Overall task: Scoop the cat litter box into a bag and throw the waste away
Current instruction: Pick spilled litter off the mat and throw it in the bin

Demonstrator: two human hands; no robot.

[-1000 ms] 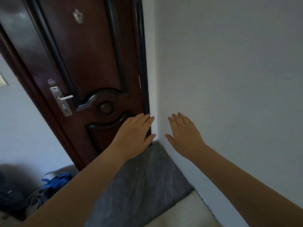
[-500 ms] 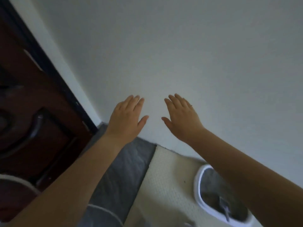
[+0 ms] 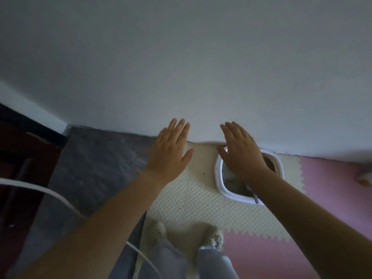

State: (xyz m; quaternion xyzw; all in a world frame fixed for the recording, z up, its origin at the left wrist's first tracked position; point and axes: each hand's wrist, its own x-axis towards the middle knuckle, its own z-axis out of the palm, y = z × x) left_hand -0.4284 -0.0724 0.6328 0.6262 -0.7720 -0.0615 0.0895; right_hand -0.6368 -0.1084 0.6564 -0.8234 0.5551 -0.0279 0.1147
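A white-rimmed cat litter box [image 3: 218,178] stands on the floor against the wall, right of centre, with grey litter inside. A grey scoop handle [image 3: 254,195] pokes up at its near edge. My right hand [image 3: 240,153] is stretched out flat in the air in front of the box and covers much of it. My left hand [image 3: 171,152] is stretched out flat too, to the left of the box, over the cream mat. Both hands hold nothing. No bag is in view.
The box rests on a cream foam mat [image 3: 189,200]; pink foam mats [image 3: 332,178] lie to the right. A grey floor strip [image 3: 94,166] and a dark wooden door [image 3: 18,162] are on the left. My feet [image 3: 213,237] stand on the mat. A white cable [image 3: 40,190] crosses at left.
The view has swung from the door to the right and down to the floor, bringing the litter box and my feet into sight. Both hands stay outstretched and flat.
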